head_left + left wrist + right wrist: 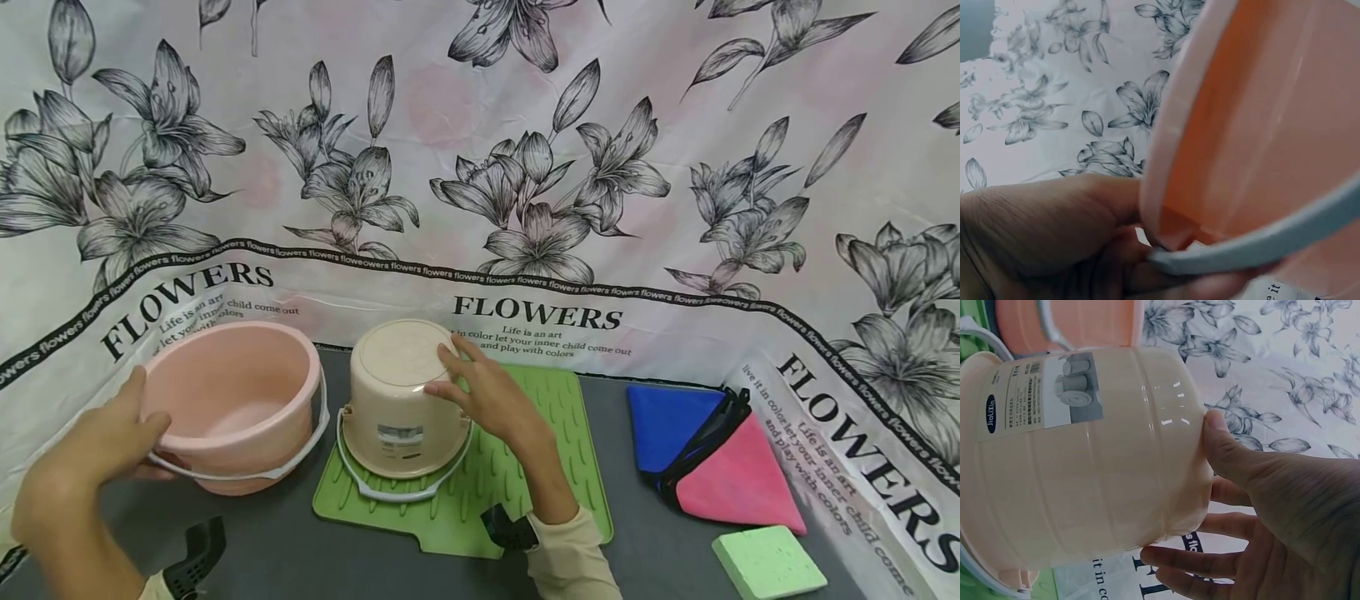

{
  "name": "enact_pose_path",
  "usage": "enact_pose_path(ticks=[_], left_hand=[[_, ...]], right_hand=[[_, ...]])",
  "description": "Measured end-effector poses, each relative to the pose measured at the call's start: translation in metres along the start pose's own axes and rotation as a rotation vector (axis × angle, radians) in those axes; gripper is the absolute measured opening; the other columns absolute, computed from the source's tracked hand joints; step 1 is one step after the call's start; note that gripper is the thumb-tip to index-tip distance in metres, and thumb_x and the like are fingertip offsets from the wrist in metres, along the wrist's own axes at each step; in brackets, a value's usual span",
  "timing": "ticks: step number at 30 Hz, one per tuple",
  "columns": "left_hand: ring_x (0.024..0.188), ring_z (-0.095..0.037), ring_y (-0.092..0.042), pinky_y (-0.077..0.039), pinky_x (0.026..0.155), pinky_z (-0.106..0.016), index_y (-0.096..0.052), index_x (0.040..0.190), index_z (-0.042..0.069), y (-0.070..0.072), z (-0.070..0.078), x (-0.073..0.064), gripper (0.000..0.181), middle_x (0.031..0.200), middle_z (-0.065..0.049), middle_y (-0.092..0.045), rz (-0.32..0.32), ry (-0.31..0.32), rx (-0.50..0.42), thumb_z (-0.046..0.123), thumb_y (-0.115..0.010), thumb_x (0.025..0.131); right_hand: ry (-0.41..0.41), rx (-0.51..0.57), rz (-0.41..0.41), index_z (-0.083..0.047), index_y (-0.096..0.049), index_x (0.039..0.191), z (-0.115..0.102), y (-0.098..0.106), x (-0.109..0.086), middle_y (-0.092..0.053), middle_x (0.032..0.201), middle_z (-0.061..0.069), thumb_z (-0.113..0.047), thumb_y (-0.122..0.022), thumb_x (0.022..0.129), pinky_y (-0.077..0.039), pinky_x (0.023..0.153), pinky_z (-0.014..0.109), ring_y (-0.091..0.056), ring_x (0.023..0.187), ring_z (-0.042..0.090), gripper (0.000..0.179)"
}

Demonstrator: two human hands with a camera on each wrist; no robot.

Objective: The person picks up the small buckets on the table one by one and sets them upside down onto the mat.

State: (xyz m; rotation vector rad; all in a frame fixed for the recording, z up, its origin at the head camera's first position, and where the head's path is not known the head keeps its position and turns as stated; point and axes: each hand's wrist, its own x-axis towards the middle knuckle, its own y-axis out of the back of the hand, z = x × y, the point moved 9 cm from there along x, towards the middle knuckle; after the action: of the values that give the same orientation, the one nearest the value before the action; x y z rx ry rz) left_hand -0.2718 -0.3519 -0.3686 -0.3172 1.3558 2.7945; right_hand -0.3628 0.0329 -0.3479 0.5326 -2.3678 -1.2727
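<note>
A pink bucket [228,379] leans with its mouth towards me on the left. My left hand [97,437] holds it by the left side of the rim, thumb at the lip and other fingers below. In the left wrist view the bucket's grey handle [1272,234] passes over these fingers. Upside down beside it, a cream bucket [401,408] stands on a green ridged mat [551,450], its handle lying around the rim. Spread fingers of my right hand [498,400] touch the edge of its upturned base. A printed label [1041,394] shows on its wall.
To the right of the mat lie a blue and pink pouch [738,475] with black trim and a light green sponge-like block [768,562]. A flower-printed sheet [420,225] hangs behind the dark grey tabletop [337,567] and runs along both sides.
</note>
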Motion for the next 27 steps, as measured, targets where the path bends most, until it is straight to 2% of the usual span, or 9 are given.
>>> enact_pose_path(ticks=[5, 8, 11, 13, 16, 19, 21, 24, 27], left_hand=[[0.098, -0.054, -0.069, -0.039, 0.093, -0.075, 0.012, 0.157, -0.011, 0.021, 0.011, -0.008, 0.072, 0.092, -0.024, -0.078, 0.149, -0.040, 0.185, 0.022, -0.031, 0.110], [0.103, -0.059, -0.065, -0.042, 0.087, -0.072, 0.008, 0.159, -0.010, 0.029, 0.017, -0.014, 0.071, 0.090, -0.028, -0.077, 0.222, -0.049, 0.199, 0.022, -0.032, 0.110], [0.084, -0.051, -0.060, -0.047, 0.069, -0.056, -0.005, 0.162, -0.007, 0.040, 0.024, -0.026, 0.069, 0.107, -0.043, -0.067, 0.366, -0.065, 0.206, 0.022, -0.037, 0.108], [0.071, -0.037, -0.057, -0.044, 0.058, -0.041, -0.018, 0.162, -0.006, 0.047, 0.030, -0.037, 0.067, 0.098, -0.042, -0.066, 0.482, -0.070, 0.192, 0.022, -0.038, 0.105], [0.048, -0.017, -0.049, -0.031, 0.045, -0.028, -0.025, 0.162, -0.002, 0.051, 0.039, -0.054, 0.064, 0.061, -0.017, -0.065, 0.575, -0.089, 0.059, 0.022, -0.037, 0.104], [0.036, 0.000, -0.047, -0.030, 0.038, -0.025, -0.029, 0.161, -0.004, 0.052, 0.050, -0.068, 0.061, 0.050, 0.000, -0.064, 0.627, -0.158, -0.134, 0.013, -0.039, 0.104], [0.034, 0.001, -0.053, -0.032, 0.034, -0.023, -0.032, 0.160, -0.003, 0.052, 0.059, -0.075, 0.058, 0.051, 0.010, -0.066, 0.643, -0.227, -0.275, 0.007, -0.040, 0.104], [0.032, -0.006, -0.058, -0.034, 0.029, -0.025, -0.043, 0.159, 0.015, 0.051, 0.071, -0.083, 0.059, 0.056, 0.026, -0.065, 0.646, -0.346, -0.445, -0.002, -0.042, 0.103], [0.031, -0.007, -0.056, -0.036, 0.029, -0.025, -0.057, 0.148, 0.031, 0.050, 0.085, -0.089, 0.060, 0.057, 0.019, -0.068, 0.642, -0.433, -0.538, -0.006, -0.046, 0.102]], right_hand=[[0.010, -0.015, -0.009, -0.015, -0.036, 0.163, -0.003, 0.000, 0.001, -0.016, 0.177, 0.007, -0.050, -0.061, 0.103, -0.035, 0.126, 0.057, -0.034, 0.158, 0.037, 0.074], [0.030, -0.023, -0.008, -0.014, -0.036, 0.163, -0.005, -0.001, 0.001, -0.018, 0.176, 0.008, -0.051, -0.059, 0.103, -0.036, 0.126, 0.056, -0.033, 0.158, 0.036, 0.074], [0.050, -0.021, 0.001, -0.013, -0.038, 0.162, -0.007, -0.002, 0.003, -0.020, 0.176, 0.010, -0.051, -0.060, 0.103, -0.034, 0.127, 0.056, -0.030, 0.160, 0.035, 0.074], [0.067, -0.021, 0.011, -0.012, -0.040, 0.162, -0.009, -0.002, 0.004, -0.022, 0.175, 0.012, -0.050, -0.061, 0.103, -0.033, 0.127, 0.057, -0.029, 0.160, 0.036, 0.073], [0.088, -0.023, 0.032, -0.011, -0.043, 0.160, -0.010, -0.002, 0.005, -0.027, 0.173, 0.015, -0.048, -0.063, 0.102, -0.032, 0.127, 0.060, -0.030, 0.159, 0.039, 0.071], [0.103, -0.023, 0.071, -0.012, -0.046, 0.159, -0.013, 0.002, 0.004, -0.032, 0.171, 0.018, -0.045, -0.063, 0.103, -0.030, 0.127, 0.063, -0.032, 0.158, 0.042, 0.068], [0.120, 0.001, 0.109, -0.012, -0.048, 0.157, -0.017, 0.007, 0.002, -0.038, 0.168, 0.018, -0.043, -0.063, 0.104, -0.031, 0.126, 0.064, -0.035, 0.156, 0.042, 0.063], [0.185, 0.120, 0.165, -0.009, -0.056, 0.151, -0.027, 0.021, -0.004, -0.052, 0.158, 0.017, -0.033, -0.060, 0.107, -0.045, 0.120, 0.057, -0.051, 0.146, 0.038, 0.051], [0.272, 0.321, 0.160, -0.006, -0.061, 0.146, -0.041, 0.034, -0.015, -0.068, 0.140, 0.018, -0.032, -0.051, 0.112, -0.061, 0.100, 0.046, -0.072, 0.121, 0.032, 0.044]])
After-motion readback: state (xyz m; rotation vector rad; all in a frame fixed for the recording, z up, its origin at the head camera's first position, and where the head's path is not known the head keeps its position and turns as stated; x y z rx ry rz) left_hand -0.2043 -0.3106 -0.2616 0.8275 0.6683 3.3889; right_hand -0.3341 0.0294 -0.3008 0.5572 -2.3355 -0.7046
